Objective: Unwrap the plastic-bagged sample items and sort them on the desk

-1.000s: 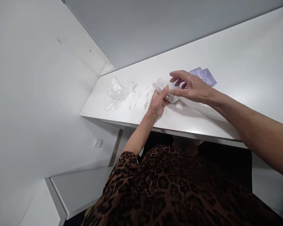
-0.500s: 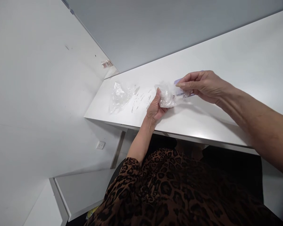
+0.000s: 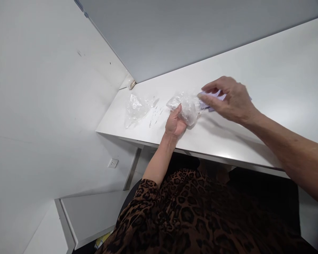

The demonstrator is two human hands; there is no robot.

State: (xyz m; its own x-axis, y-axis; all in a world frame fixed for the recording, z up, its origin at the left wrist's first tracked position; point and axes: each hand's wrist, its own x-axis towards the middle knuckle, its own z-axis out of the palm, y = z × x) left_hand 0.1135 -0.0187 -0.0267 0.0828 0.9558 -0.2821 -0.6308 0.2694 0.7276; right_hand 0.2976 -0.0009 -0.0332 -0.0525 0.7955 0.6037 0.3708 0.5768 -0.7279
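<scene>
My left hand (image 3: 175,124) is closed around a crumpled clear plastic bag (image 3: 188,107), thumb on top, above the white table. Just right of the bag, my right hand (image 3: 228,98) is arched with thumb and fingers slightly apart. Its thumb tip is by the bag's right end; whether it touches the film is hard to tell. A lilac item (image 3: 213,100), flat and cloth-like, shows behind and below the right fingers, which partly hide it. Another crumpled clear plastic piece (image 3: 136,106) lies on the table left of my left hand.
The long white table (image 3: 254,141) runs along a grey panel (image 3: 188,31). At the back left corner is a small brownish item (image 3: 133,84) near the white wall (image 3: 42,88). Dark streaky marks (image 3: 155,114) show on the tabletop. A wall socket (image 3: 113,163) sits below table height.
My right hand has loosened from a pinch into an arched shape, exposing more of the lilac item. The bag in my left hand looks fuller and more spread. The view has shifted slightly.
</scene>
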